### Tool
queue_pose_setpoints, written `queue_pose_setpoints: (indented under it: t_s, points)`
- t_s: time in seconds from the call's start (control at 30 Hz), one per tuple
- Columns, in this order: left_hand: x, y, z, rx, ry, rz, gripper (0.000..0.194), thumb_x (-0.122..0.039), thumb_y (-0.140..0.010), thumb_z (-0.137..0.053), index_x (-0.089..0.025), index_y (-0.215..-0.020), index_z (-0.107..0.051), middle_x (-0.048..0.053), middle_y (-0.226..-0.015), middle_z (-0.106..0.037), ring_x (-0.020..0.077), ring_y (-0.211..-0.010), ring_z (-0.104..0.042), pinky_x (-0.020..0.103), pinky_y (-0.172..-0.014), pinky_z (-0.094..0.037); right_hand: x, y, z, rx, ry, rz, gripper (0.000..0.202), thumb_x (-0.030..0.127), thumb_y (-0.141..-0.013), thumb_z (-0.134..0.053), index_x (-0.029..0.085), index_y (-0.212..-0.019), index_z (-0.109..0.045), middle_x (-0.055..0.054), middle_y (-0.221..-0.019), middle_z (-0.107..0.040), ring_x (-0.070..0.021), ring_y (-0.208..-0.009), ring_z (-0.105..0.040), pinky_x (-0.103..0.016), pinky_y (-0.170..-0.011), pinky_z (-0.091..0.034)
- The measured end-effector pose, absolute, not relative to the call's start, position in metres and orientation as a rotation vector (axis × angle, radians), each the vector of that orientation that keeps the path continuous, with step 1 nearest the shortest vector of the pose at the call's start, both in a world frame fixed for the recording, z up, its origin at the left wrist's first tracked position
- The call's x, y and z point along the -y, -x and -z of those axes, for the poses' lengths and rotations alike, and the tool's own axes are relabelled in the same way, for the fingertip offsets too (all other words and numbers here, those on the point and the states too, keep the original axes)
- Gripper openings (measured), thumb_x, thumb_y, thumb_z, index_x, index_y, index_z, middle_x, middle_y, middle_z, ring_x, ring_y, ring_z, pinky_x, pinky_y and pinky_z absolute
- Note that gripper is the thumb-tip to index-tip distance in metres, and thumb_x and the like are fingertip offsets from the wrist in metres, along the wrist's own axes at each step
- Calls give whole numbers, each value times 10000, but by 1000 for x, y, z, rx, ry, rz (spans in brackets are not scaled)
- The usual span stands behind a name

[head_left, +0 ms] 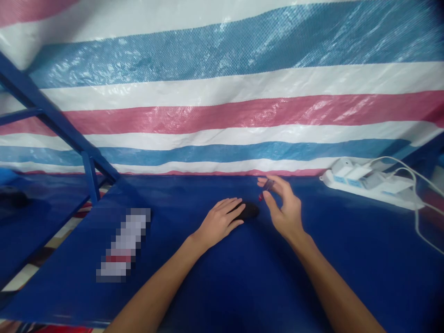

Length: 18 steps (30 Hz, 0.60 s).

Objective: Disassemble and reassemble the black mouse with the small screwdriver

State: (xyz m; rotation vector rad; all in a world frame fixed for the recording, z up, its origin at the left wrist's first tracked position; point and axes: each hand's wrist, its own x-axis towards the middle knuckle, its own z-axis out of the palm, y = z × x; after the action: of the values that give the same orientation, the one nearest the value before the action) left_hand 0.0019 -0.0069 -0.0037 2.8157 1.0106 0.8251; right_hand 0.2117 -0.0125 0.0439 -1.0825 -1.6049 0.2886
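A black, rounded object like a computer mouse (251, 211) lies on the blue tabletop (222, 286). My left hand (222, 217) rests over its left end, the fingers along the top and the thumb at the near side, steadying it. Just to the right and slightly raised, my right hand (285, 206) pinches a small slim tool with a dark purplish body and a red tip (261, 196) between thumb and fingers. The red tip points down toward the mouse's right end, close to it. Whether it touches cannot be told. Part of the tool is hidden by the fingers.
A white power strip (374, 190) with plugs and white cables (415, 208) sits at the back right. On the left lies a pixelated pale item (126, 240). A blue metal frame (65, 125) slants at the left, and a striped plastic sheet (208, 115) hangs behind the table.
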Motion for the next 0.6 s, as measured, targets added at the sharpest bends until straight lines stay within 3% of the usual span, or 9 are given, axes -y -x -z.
queue_pose_setpoints:
  t_s: [0.17,0.3,0.5,0.6]
  points:
    - [7,-2,4,-995,-2819,-832,421,-360,-983,-499,-218,-1379,-485,84,-1421,-527,229,-1336,-481,453,-1124,-405,11,-213,-48,1555,1105,-36,320,305,-856,-652,248,-1169,-624,-68,-1047,-685,-221,-936,-666,-422,-859,-561]
    - [7,-2,3,-996,-2820,-829,415,-364,-988,-488,-213,-1374,-493,84,-1418,-530,225,-1338,-479,443,-1131,-397,11,-213,-49,1652,1090,-136,409,273,-901,-585,243,-1308,-550,-85,-1155,-680,-229,-1030,-660,-437,-939,-531]
    - [6,-2,3,-999,-2825,-831,413,-362,-981,-504,-209,-1365,-500,85,-1413,-536,223,-1335,-482,436,-1129,-400,10,-214,-47,1579,1092,-90,346,285,-881,-619,246,-1224,-609,-70,-1063,-682,-214,-949,-665,-418,-882,-549]
    - [6,-3,3,-993,-2822,-837,411,-369,-985,-495,-215,-1366,-498,81,-1416,-533,223,-1333,-484,439,-1127,-402,11,-214,-46,1645,1117,-172,430,266,-919,-556,253,-1347,-514,-77,-1138,-687,-221,-1025,-663,-437,-938,-526]
